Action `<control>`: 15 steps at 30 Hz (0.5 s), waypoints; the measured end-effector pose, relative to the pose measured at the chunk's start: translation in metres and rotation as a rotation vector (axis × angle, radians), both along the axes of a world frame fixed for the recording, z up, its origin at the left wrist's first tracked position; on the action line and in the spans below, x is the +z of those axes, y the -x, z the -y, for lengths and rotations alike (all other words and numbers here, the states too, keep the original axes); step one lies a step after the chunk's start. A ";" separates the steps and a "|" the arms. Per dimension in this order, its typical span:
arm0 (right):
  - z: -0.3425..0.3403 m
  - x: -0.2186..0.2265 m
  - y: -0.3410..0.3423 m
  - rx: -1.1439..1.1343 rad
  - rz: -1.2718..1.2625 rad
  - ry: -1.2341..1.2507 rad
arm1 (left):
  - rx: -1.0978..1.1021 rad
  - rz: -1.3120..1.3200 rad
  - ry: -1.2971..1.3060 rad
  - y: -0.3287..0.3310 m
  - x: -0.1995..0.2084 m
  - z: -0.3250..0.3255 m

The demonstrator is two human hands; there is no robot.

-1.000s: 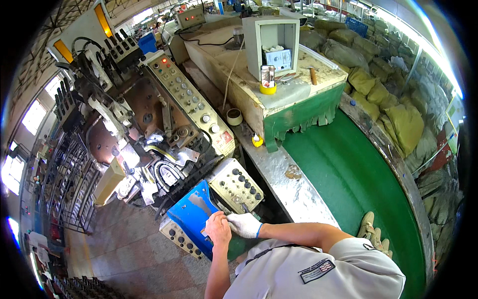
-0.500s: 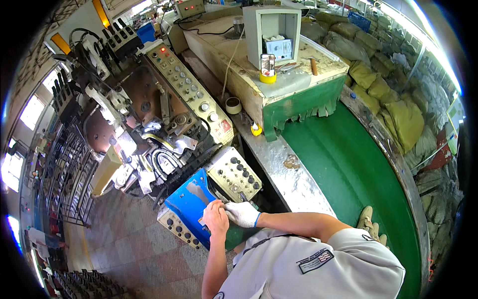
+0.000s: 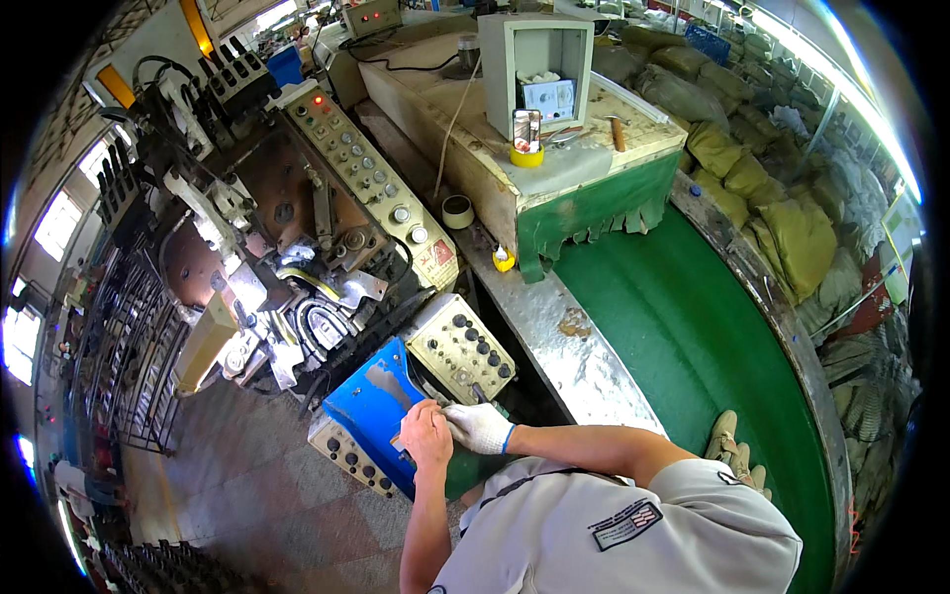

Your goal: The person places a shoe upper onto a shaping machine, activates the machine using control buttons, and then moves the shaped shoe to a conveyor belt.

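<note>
Factory machinery is crowding ahead as my bare left hand [image 3: 426, 436] and gloved right hand [image 3: 479, 428] are pressing together on the stiff blue metal plate [image 3: 368, 406], probably slippery, best gripped by its edge.

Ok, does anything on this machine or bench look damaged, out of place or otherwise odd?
The blue panel under the left hand has a bare patch where paint has worn off. Only the right hand wears a white glove. A crusty lump sits on the metal ledge. Nothing looks spilled.
</note>
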State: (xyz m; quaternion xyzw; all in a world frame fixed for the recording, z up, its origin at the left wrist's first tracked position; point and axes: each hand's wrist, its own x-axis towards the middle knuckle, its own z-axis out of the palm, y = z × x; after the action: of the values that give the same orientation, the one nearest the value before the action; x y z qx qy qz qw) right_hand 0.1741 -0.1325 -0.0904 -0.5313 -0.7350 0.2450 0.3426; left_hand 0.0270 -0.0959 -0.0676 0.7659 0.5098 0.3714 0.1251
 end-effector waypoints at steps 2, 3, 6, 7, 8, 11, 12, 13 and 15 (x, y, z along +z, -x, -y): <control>0.001 -0.001 0.002 0.001 0.001 -0.007 | -0.024 0.020 -0.013 0.001 0.000 -0.001; 0.002 -0.002 0.002 0.001 0.007 -0.005 | -0.035 0.029 -0.017 0.002 -0.001 -0.001; -0.002 0.000 0.000 -0.008 0.034 -0.015 | -0.060 0.007 -0.030 0.003 -0.005 -0.006; -0.001 -0.002 0.002 -0.013 0.043 -0.021 | -0.055 0.014 -0.036 0.003 -0.005 -0.006; 0.004 -0.003 0.004 -0.027 0.069 -0.014 | -0.051 0.018 -0.032 0.004 -0.005 -0.002; -0.002 -0.005 0.000 -0.028 0.063 -0.017 | -0.054 0.034 -0.010 0.002 -0.005 -0.004; -0.002 -0.005 0.001 -0.020 0.079 0.001 | -0.059 0.036 -0.004 0.002 -0.005 -0.005; 0.002 -0.007 0.004 -0.021 0.060 0.004 | -0.065 0.038 0.003 0.003 -0.006 -0.003; 0.000 -0.003 0.003 -0.029 0.042 -0.015 | -0.065 0.025 -0.008 0.003 -0.003 -0.004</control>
State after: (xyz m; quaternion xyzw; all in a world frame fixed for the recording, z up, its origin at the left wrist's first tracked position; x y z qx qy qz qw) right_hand 0.1707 -0.1326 -0.0935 -0.5445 -0.7361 0.2231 0.3345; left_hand 0.0236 -0.0914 -0.0702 0.7777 0.4816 0.3787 0.1407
